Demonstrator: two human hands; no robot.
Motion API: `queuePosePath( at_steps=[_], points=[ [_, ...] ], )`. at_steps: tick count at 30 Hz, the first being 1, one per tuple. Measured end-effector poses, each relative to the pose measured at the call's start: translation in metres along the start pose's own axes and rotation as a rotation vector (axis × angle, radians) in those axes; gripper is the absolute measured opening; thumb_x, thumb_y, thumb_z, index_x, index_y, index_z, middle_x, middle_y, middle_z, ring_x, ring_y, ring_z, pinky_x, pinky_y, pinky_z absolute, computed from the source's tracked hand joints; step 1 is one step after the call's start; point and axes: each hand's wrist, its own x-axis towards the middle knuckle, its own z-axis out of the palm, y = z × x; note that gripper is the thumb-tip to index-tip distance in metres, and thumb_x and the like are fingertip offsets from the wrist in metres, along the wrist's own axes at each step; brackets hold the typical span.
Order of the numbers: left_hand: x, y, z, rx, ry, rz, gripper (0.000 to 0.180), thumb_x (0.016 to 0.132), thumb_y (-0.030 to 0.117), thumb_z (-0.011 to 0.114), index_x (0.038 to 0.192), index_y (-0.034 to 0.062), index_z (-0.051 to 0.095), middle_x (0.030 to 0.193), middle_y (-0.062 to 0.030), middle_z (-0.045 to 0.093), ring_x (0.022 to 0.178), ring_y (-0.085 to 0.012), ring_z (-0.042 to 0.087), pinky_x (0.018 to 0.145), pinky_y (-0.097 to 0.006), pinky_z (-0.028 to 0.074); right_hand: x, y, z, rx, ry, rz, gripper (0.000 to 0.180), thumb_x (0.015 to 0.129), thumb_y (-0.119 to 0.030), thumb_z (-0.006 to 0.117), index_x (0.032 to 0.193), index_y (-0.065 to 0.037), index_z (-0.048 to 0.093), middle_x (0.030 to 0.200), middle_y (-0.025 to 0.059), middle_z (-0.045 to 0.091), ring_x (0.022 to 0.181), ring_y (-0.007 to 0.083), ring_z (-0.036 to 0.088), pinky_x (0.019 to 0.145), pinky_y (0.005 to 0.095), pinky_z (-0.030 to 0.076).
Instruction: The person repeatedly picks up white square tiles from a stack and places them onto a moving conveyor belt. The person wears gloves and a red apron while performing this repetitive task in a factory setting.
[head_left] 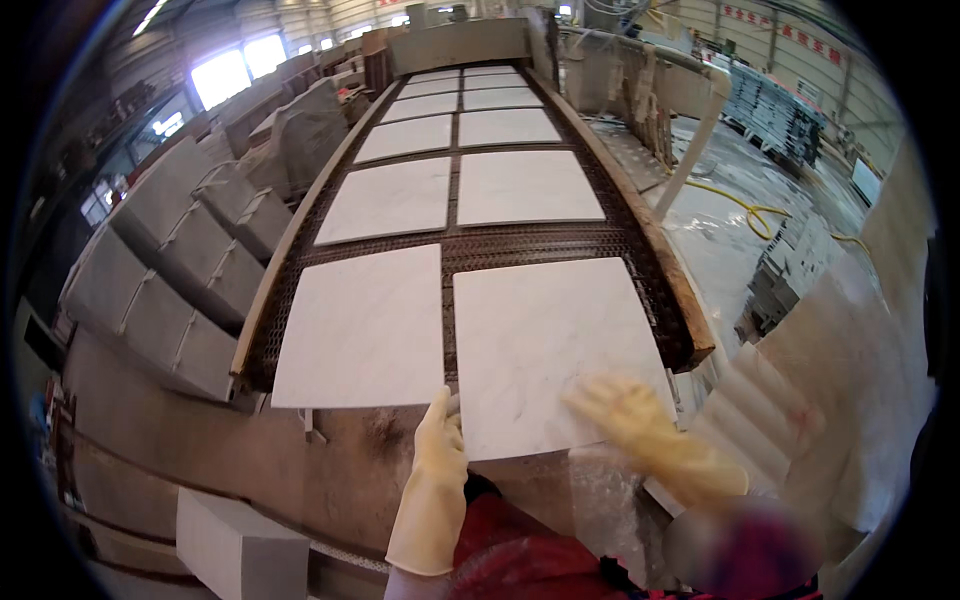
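Note:
In front of me a square white stone tile point(550, 340) juts out over the near end of a dark mesh conveyor belt point(530, 243). My left hand point(432, 450), in a pale yellow rubber glove, is at that tile's left edge near the front corner. Its fingers point away from me and look closed on the edge, with part of them hidden. Over the right side of the same tile lies my right hand point(630, 415), gloved alike, blurred by motion, with fingers stretched out flat. Beside it on the left rests a second white tile point(360, 325), also overhanging the belt's end.
More white tiles point(530, 185) run in two rows up the belt, between raised side rails point(640, 215). Stone slabs point(150, 300) stand at the left. A pale block point(240, 545) sits low left. Pale tiles point(770, 420) stand close by my right arm, and a yellow hose point(755, 215) crosses the wet floor.

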Motion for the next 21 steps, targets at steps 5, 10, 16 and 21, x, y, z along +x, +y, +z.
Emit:
queuePosePath(
  at_steps=[5, 10, 16, 21],
  points=[
    [-0.003, 0.002, 0.0, -0.184, 0.127, 0.044, 0.058, 0.096, 0.04, 0.04, 0.135, -0.0023, 0.035, 0.126, -0.0252, 0.05, 0.111, -0.0334, 0.054, 0.092, -0.039, 0.044, 0.008, -0.012, 0.043, -0.154, 0.029, -0.126, 0.066, 0.064, -0.024, 0.074, 0.125, -0.015, 0.052, 0.12, 0.0187, 0.053, 0.107, 0.0364, 0.05, 0.094, 0.0448, 0.038],
    [0.026, 0.031, -0.045, -0.395, 0.091, 0.218, 0.049, 0.096, 0.024, 0.043, 0.132, -0.007, 0.029, 0.131, -0.0256, 0.04, 0.116, -0.0421, 0.047, 0.097, -0.056, 0.043, 0.017, -0.02, 0.04, -0.186, 0.053, -0.13, 0.069, 0.058, -0.024, 0.076, 0.123, -0.016, 0.054, 0.118, 0.0174, 0.054, 0.103, 0.0338, 0.051, 0.091, 0.0424, 0.04],
    [0.029, 0.051, -0.059, -0.392, 0.13, 0.269, 0.044, 0.096, 0.009, 0.043, 0.132, -0.0101, 0.027, 0.131, -0.0255, 0.038, 0.118, -0.0448, 0.044, 0.097, -0.058, 0.043, 0.02, -0.015, 0.036, -0.184, 0.045, -0.131, 0.072, 0.054, -0.029, 0.077, 0.12, -0.016, 0.055, 0.116, 0.0147, 0.053, 0.101, 0.0318, 0.052, 0.087, 0.0412, 0.041],
    [0.034, 0.056, -0.074, -0.335, 0.134, 0.252, 0.042, 0.096, 0.01, 0.042, 0.129, -0.0124, 0.029, 0.129, -0.026, 0.039, 0.115, -0.0445, 0.047, 0.095, -0.058, 0.045, 0.026, -0.014, 0.032, -0.152, 0.033, -0.127, 0.071, 0.054, -0.031, 0.077, 0.12, -0.016, 0.055, 0.116, 0.0146, 0.052, 0.102, 0.0318, 0.051, 0.086, 0.0414, 0.041]
  ],
)
